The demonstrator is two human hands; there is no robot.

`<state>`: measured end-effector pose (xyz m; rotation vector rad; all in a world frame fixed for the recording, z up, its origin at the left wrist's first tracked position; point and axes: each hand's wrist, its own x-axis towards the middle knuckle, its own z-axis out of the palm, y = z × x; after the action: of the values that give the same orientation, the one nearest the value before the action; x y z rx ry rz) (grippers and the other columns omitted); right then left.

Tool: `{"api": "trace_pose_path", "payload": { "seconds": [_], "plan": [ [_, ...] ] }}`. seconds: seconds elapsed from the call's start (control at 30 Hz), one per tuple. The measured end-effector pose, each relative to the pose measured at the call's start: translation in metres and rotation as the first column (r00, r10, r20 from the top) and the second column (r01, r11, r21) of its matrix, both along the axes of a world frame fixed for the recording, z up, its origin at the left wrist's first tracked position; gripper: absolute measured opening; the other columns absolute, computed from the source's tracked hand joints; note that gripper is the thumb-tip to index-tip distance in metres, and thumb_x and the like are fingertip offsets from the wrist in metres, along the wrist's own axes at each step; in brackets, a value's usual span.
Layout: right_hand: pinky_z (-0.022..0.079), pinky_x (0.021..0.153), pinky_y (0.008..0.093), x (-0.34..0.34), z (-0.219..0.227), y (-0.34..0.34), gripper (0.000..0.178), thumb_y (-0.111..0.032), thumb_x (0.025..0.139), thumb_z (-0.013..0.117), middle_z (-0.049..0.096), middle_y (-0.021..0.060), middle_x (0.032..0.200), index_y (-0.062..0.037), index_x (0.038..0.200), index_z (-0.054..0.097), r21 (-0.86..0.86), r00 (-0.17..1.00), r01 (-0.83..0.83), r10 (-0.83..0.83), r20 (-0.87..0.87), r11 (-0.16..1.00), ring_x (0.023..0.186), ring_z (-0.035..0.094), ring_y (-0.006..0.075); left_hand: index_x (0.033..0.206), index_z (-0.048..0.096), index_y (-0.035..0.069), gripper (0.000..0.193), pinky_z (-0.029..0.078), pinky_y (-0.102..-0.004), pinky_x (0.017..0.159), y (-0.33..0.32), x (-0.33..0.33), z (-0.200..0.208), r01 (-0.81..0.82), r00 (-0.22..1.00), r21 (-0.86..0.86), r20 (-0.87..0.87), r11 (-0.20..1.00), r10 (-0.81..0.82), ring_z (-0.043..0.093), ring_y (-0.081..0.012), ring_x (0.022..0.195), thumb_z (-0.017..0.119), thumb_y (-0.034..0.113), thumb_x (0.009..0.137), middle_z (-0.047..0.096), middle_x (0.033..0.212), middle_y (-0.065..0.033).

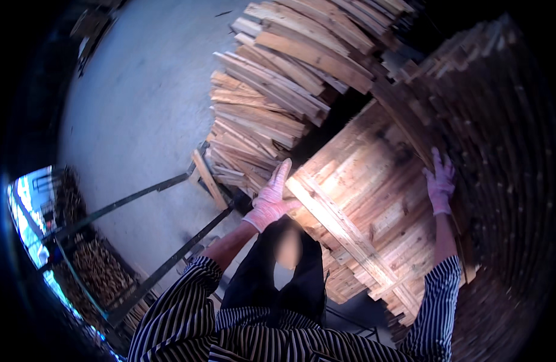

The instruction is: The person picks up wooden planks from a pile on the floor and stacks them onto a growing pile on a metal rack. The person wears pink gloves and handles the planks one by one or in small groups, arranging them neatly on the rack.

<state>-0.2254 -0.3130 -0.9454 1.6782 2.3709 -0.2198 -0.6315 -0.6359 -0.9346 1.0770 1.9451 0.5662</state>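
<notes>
A pale, gloved left hand (269,202) of mine is at the left edge of a layer of wooden boards (374,175), its fingers stretched out and its thumb toward the boards. Close beside its fingertips is the end of a long wooden strip (344,229), which lies across the boards. My right hand (439,184), gloved the same way, is at the boards' right side with its fingers apart, near the lower end of a dark beam (404,114). Whether its palm presses on the wood is hard to see. I make out nothing held in either hand.
Piles of loose wooden slats (266,114) lie beyond the boards. A tall, dim stack of timber (501,145) rises at the right. Dark metal rails (133,196) cross at the left, above a grey floor (145,108). More cut wood (100,271) is stacked at the lower left.
</notes>
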Motion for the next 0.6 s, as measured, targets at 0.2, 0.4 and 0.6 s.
{"api": "trace_pose_path", "payload": {
  "seconds": [0.2, 0.4, 0.6],
  "plan": [
    [0.03, 0.12, 0.0511, 0.009, -0.019, -0.025, 0.08, -0.033, 0.092, 0.07, 0.031, 0.0141, 0.162, -0.0433, 0.159, 0.028, 0.171, 0.992, -0.084, 0.067, 0.105, 0.982, 0.146, 0.034, 0.0377, 0.164, 0.012, 0.007, 0.103, 0.034, -0.0434, 0.116, -0.132, 0.021, -0.034, -0.592, 0.771, 0.041, 0.319, 0.805, 0.551, 0.042, -0.0354, 0.141, 0.077, 0.039, 0.09, 0.035, 0.16, -0.0206],
    [0.029, 0.122, 0.0493, -0.025, 0.022, -0.051, 0.076, -0.035, 0.096, 0.066, 0.031, 0.017, 0.162, -0.0299, 0.161, 0.028, 0.204, 0.99, -0.137, 0.13, 0.048, 0.969, 0.147, 0.034, 0.0362, 0.161, 0.025, 0.013, 0.078, 0.044, -0.0397, 0.108, -0.274, 0.023, -0.112, -0.645, 0.741, -0.349, -0.065, 0.68, 0.669, 0.052, -0.0382, 0.134, 0.065, 0.038, 0.099, 0.047, 0.15, -0.0284],
    [0.046, 0.112, 0.0517, -0.19, 0.094, -0.245, 0.061, -0.033, 0.097, 0.068, 0.046, 0.0165, 0.154, -0.0134, 0.151, 0.048, 0.027, 0.639, -0.53, 0.42, -0.644, 0.848, 0.138, 0.049, 0.0365, 0.148, 0.042, 0.021, 0.072, 0.056, -0.0454, 0.089, -0.356, -0.02, -0.196, -0.324, 0.946, -0.449, -0.158, 0.832, 0.283, 0.064, -0.0404, 0.111, 0.066, 0.005, 0.082, 0.052, 0.139, -0.0263]
  ]
}}
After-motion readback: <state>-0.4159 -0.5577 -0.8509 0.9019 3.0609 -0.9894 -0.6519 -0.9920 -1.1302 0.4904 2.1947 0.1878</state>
